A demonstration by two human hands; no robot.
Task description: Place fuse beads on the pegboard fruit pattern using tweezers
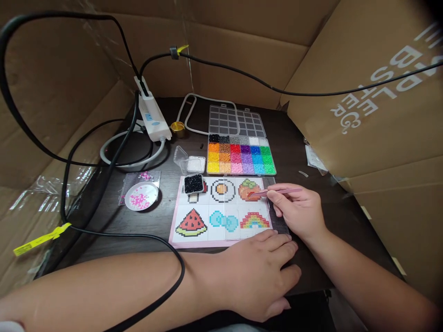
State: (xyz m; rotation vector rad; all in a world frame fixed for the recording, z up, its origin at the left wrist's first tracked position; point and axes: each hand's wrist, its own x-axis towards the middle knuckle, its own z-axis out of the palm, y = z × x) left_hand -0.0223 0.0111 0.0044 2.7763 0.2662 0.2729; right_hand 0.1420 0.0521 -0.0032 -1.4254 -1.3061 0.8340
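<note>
My right hand pinches a pair of pink tweezers. Their tips are over the orange fruit picture on a pixel-pattern sheet; whether they grip a bead is too small to tell. A see-through pegboard lies over the right part of the sheet. My left hand lies flat near the table's front edge, fingers stretched to the right by the pegboard's lower edge. It holds nothing. A small box of black beads sits on the sheet's upper left, partly covering the mushroom picture.
Behind the sheet, a bead case stands open, its compartments sorted by colour. A small box of white beads is beside it. At left, a white dish holds pink beads. A power strip and black cable surround them; cardboard walls enclose the table.
</note>
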